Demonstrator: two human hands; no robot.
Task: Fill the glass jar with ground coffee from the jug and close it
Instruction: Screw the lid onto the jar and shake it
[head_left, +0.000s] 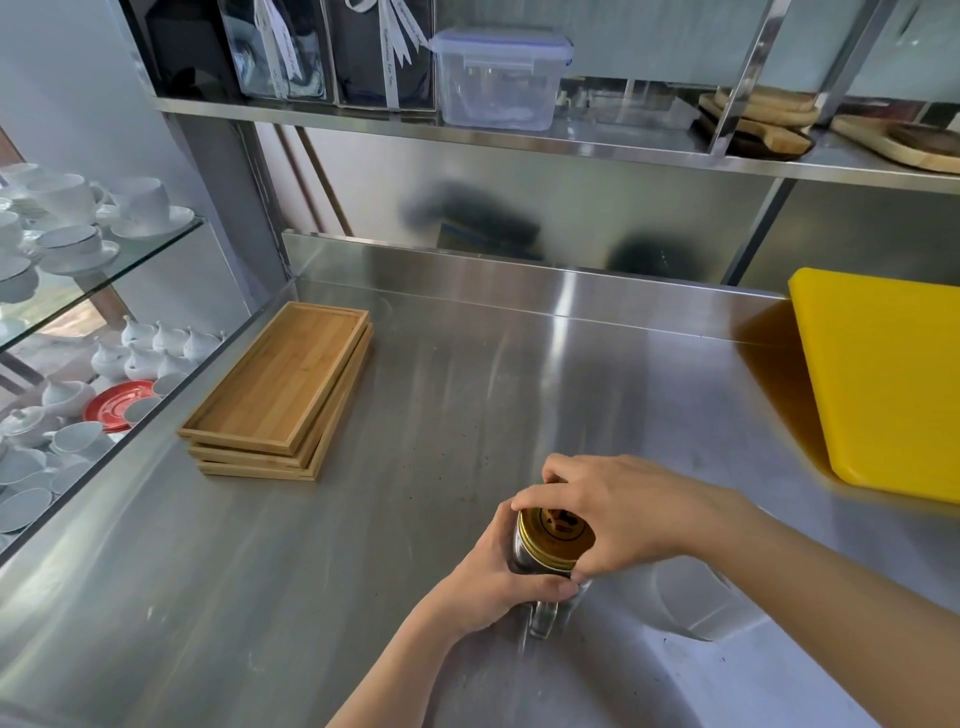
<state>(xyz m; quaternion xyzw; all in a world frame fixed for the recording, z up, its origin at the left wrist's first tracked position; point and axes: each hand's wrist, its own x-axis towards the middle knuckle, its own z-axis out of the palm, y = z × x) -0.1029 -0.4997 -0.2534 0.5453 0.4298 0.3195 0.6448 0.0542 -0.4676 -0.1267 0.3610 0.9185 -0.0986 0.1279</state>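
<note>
A glass jar with a handle stands on the steel counter near the front edge, dark coffee showing through its wall. A gold metal lid sits on its mouth. My left hand wraps around the jar's body from the left. My right hand comes from the right, its fingers closed over the lid's rim. A white jug stands just right of the jar, partly hidden under my right forearm.
A stack of wooden trays lies at the back left of the counter. A yellow cutting board sits at the right. White cups fill glass shelves on the left. A steel shelf above holds a plastic box.
</note>
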